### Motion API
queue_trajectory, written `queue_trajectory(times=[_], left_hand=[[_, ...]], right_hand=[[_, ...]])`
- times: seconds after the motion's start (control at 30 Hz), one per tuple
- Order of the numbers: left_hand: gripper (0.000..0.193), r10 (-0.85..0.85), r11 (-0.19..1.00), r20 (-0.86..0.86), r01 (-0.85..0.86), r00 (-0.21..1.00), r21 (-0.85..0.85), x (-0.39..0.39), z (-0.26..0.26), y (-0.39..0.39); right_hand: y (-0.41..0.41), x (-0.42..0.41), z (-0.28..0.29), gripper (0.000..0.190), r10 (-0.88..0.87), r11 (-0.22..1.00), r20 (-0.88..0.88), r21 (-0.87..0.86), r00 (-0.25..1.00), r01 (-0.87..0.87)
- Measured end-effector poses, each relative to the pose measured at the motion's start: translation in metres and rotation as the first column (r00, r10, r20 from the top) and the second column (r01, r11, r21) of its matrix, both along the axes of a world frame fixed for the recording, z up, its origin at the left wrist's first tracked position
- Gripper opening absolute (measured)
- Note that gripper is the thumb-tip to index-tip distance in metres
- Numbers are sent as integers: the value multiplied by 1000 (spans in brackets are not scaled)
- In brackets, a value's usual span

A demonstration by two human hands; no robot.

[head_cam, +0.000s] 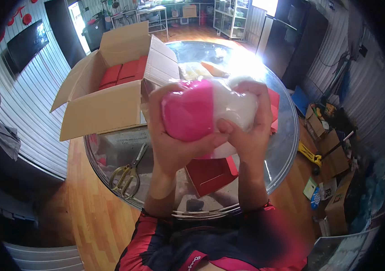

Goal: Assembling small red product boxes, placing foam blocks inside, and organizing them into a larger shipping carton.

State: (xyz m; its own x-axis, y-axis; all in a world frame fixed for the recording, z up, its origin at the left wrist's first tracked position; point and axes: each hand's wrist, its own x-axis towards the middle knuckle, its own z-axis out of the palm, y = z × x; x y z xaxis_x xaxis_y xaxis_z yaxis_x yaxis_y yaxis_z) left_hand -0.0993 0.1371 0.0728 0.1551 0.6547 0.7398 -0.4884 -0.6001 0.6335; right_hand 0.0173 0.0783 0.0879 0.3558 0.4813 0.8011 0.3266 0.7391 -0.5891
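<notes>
Between both hands, above the round glass table, is a clear plastic bag with pink and white contents. My left hand grips its pink side, the thumb across the front. My right hand grips the white side, its thumb pressed on the plastic. Below the bag an open red box lies on the table. Scissors with gold-coloured handles rest at the table's left edge. Behind my left hand stands an open cardboard box holding several red boxes.
Another clear bag lies towards the table's far side. Partly behind my right hand are red card pieces. A small dark object is at the near edge. Cardboard boxes and a yellow tool stand on the floor at right.
</notes>
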Motion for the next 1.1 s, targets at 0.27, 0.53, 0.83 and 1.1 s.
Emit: queue_trajectory(times=[0.27, 0.53, 0.83, 1.1], left_hand=[[69, -193, 975, 134, 206, 972, -89, 12, -1, 3], [58, -288, 955, 34, 290, 957, -59, 23, -6, 3], [46, -182, 981, -53, 177, 982, -79, 34, -12, 1], [40, -7, 993, 10, 8, 1000, -114, 37, -17, -5]], right_hand=[[8, 4, -2, 44, 25, 998, 12, 62, 1000, -26], [5, 17, -12, 25, 299, 954, -183, 61, 937, -293], [10, 34, -15, 16, 322, 947, -170, 48, 931, -319], [12, 19, -16, 14, 223, 964, -333, -65, 916, -259]])
